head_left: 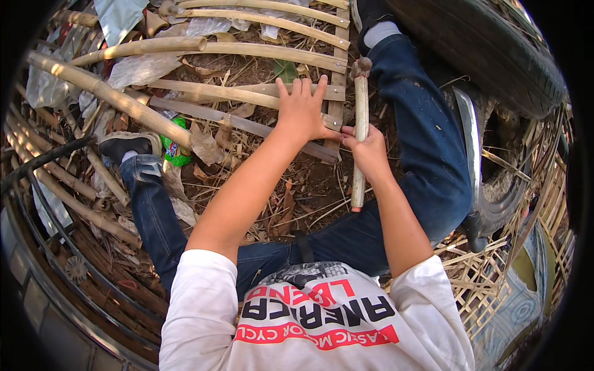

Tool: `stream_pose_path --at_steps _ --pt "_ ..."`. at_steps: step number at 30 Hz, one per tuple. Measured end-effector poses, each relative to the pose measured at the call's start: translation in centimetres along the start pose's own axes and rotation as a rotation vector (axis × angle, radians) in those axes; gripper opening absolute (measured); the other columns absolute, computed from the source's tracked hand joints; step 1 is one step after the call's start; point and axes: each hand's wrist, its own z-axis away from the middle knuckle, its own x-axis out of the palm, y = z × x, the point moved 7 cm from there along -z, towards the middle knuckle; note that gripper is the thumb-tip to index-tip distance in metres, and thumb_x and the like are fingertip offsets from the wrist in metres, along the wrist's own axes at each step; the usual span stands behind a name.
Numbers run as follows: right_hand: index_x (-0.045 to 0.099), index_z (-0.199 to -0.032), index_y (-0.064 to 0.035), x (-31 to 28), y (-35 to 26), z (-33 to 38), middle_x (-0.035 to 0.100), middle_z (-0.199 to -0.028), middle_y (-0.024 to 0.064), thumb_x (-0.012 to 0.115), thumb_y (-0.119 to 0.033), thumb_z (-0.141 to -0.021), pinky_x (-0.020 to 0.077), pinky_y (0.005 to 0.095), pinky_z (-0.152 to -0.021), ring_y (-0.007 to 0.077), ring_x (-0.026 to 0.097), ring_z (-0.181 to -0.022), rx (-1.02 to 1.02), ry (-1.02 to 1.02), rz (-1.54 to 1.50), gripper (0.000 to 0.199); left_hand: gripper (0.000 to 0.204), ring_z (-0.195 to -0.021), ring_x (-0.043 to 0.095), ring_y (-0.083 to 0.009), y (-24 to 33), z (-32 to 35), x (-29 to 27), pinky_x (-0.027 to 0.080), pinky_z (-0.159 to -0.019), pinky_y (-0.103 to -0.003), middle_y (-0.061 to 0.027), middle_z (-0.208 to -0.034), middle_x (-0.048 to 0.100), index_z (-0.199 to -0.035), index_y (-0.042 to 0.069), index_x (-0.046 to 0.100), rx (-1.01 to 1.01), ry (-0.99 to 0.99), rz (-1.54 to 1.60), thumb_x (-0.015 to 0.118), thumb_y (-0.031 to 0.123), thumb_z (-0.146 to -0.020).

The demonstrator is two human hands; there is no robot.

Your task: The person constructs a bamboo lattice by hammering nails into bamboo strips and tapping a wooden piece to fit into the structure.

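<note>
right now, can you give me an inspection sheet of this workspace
surface: bare dirt ground strewn with dry leaves
job's things: flat frame of split bamboo slats; pale wooden-handled hammer
clutter: green snack wrapper, clear plastic sheets, loose bamboo poles
hands: left hand flat on the slats; right hand gripping the hammer handle
cables: black hose at left
surroundings: black rubber tyre, woven bamboo mat

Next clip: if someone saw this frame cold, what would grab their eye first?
Probably the two bare arms meeting at centre: the left hand lies flat, fingers spread, on a frame of split bamboo slats, while the right hand grips a pale wooden handle held upright beside it. Next, the black tyre curving across the upper right, and a bright green wrapper among dry leaves at left.
</note>
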Motion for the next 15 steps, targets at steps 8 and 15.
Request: stream_pose_path --at_steps 8,15 --pt "0.06 -0.106 0.0089 -0.3 0.3 -0.4 0.068 -0.097 0.0139 0.065 0.0 -0.077 0.052 0.0279 -0.076 0.0157 0.066 -0.083 -0.041 0.037 0.09 0.03 0.135 -0.134 0.036 -0.0323 0.2 -0.9 0.0 0.009 -0.111 -0.068 -0.0179 -0.143 0.04 -0.151 0.011 0.026 -0.021 -0.259 -0.101 0.062 0.09 -0.048" --pt "0.065 -0.089 0.0038 -0.8 -1.8 -0.5 0.067 -0.075 0.0132 0.073 -0.02 -0.079 0.0493 0.0338 -0.067 0.0189 0.063 -0.069 -0.017 0.176 0.255 0.028 0.129 -0.135 0.034 -0.0318 -1.1 -1.1 -0.5 0.008 -0.113 -0.064 -0.0167 -0.142 0.041 -0.152 0.017 0.024 0.088 -0.291 -0.153 0.061 0.089 -0.052"
